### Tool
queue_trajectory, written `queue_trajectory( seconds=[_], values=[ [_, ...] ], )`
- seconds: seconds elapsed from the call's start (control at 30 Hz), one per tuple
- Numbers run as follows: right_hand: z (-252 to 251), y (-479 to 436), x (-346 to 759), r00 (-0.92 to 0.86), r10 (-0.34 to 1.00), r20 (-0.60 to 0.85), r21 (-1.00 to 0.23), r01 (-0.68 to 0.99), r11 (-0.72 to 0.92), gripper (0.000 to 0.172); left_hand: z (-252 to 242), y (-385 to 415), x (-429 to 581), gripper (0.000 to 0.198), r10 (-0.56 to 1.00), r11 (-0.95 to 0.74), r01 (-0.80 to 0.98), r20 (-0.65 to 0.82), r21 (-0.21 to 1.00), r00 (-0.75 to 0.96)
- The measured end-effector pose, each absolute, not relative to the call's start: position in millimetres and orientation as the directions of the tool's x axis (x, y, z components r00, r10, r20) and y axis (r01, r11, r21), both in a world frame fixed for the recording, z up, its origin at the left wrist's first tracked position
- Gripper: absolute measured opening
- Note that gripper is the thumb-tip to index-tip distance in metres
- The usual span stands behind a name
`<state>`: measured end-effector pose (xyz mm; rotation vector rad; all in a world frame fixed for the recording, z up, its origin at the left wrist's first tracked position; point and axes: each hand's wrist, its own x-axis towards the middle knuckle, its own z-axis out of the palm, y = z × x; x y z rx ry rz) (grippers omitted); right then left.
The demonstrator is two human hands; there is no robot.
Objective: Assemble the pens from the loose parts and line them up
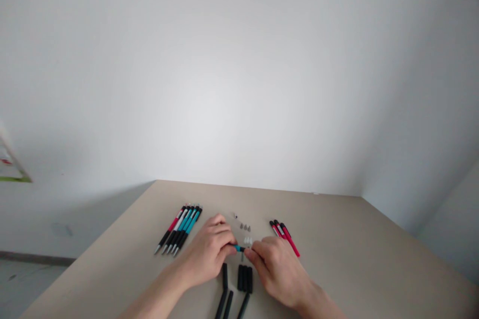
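A teal pen part with a black end [239,248] lies sideways between my two hands, mostly covered by fingers. My left hand [214,246] is closed round its teal side. From the right, my right hand [276,266] pinches at the black end; what exactly its fingertips grip is partly hidden. Just below the hands, several short black grips [245,279] stand side by side, with longer black tubes [225,301] nearer me. Small grey cone tips [245,228] and white cone pieces [247,240] sit in rows beyond my fingers.
At the left lies a row of whole pens [181,229] in red, white and teal with black grips. Red pen barrels with black tops [286,234] are at the right, partly behind my right hand. A tiny metal piece [235,216] lies farther back. The beige table [337,224] meets a white wall.
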<state>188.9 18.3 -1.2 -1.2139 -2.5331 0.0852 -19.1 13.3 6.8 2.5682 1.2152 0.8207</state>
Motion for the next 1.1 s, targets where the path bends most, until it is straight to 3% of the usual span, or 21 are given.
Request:
queue_trajectory(
  seconds=[0.13,0.27,0.5,0.63,0.77,0.9,1.0,1.1],
  values=[
    [0,18,188,-0.573,0.766,0.292,-0.202,0.746,0.635,0.035,12,10,-18,0.007,0.762,-0.645,0.649,0.404,0.404,0.505],
    [0,17,187,-0.587,0.752,0.301,-0.205,0.730,0.652,0.035,11,11,-17,0.020,0.734,-0.679,0.629,0.374,0.378,0.567],
    [0,19,185,-0.575,0.767,0.285,-0.189,0.751,0.633,0.037,5,13,-18,0.010,0.763,-0.644,0.666,0.381,0.376,0.522],
    [1,18,184,-0.585,0.763,0.274,-0.173,0.750,0.638,0.037,5,11,-17,0.020,0.772,-0.634,0.638,0.315,0.437,0.552],
    [-1,15,182,-0.582,0.768,0.269,-0.161,0.759,0.631,0.043,2,11,-17,0.014,0.814,-0.579,0.643,0.303,0.502,0.496],
    [0,15,181,-0.565,0.788,0.244,-0.206,0.764,0.612,0.045,3,11,-17,0.009,0.823,-0.568,0.666,0.308,0.484,0.478],
    [7,17,185,-0.536,0.811,0.236,-0.294,0.756,0.585,0.037,6,10,-16,0.006,0.826,-0.564,0.679,0.306,0.469,0.474],
    [15,18,193,-0.507,0.831,0.229,-0.393,0.733,0.556,0.017,7,11,-16,0.006,0.851,-0.525,0.703,0.324,0.480,0.414]
  ],
)
